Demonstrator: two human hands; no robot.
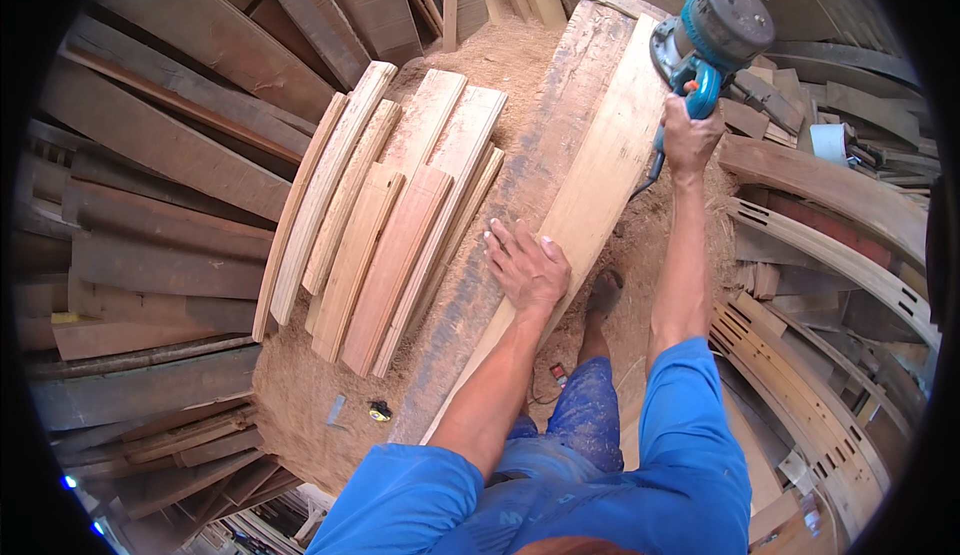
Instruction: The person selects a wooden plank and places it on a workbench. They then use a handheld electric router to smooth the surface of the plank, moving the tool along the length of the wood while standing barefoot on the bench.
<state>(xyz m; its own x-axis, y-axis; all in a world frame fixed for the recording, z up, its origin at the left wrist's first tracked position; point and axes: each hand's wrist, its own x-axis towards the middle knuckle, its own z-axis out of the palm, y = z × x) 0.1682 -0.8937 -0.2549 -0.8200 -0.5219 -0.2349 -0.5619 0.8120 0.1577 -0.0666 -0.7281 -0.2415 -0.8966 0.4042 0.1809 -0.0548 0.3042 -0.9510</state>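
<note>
A long pale wooden board (612, 145) lies along the right edge of a worn workbench beam (565, 90). My right hand (690, 137) is wrapped around the teal handle of a power router (718, 30), whose base sits at the far end of the board. The bit is hidden under the base. Flat across the near part of the board and onto the beam rests my left hand (527, 263), its fingers spread and holding nothing.
Several cut and moulded boards (395, 215) lie in a group to the left on sawdust (315, 410). Near them are a tape measure (379, 411) and a small flat metal piece (337, 409). Timber stacks (165, 125) crowd the left; slotted wooden pieces (815, 405) lean at the right.
</note>
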